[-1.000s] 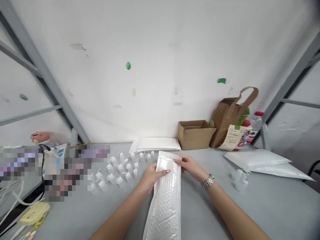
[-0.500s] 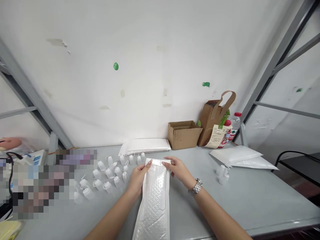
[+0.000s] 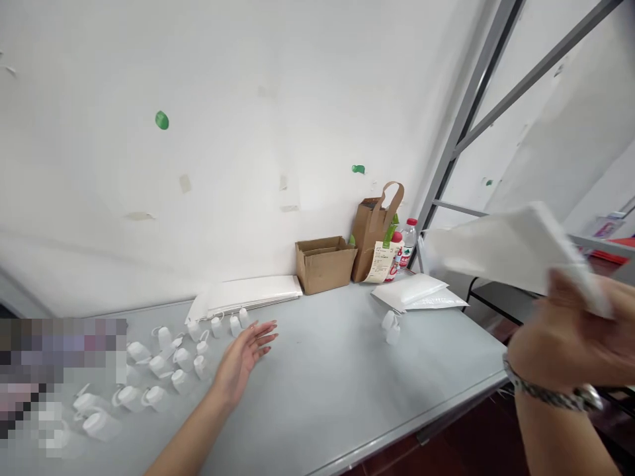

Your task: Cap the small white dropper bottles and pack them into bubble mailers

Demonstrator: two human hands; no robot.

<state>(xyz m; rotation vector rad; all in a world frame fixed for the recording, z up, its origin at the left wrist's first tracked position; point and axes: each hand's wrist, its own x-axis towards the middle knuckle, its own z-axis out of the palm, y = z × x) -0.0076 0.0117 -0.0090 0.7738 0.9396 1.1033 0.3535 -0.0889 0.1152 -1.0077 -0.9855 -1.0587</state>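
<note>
In the head view my right hand [image 3: 560, 330], with a metal watch on its wrist, is raised at the right and closed round one end of a white bubble mailer [image 3: 496, 248]. The mailer is smeared by motion and points left, above the table's right end. My left hand [image 3: 243, 360] is over the table with fingers stretched out and nothing in it. Just left of it stand several small white plastic bottles [image 3: 159, 365] with loop straps. A stack of flat white mailers [image 3: 253, 294] lies behind it against the wall.
A cardboard box [image 3: 325, 268], a brown paper bag [image 3: 367, 231] and a red-capped bottle [image 3: 409, 241] stand along the wall. Two filled mailers [image 3: 414, 291] lie at the right beside small white bottles [image 3: 391, 327]. A grey metal frame [image 3: 459, 132] rises at the table's right end.
My right hand has lifted the bubble mailer off the table and swung it far right. My left hand has let go of it and opened. The view has turned right.
</note>
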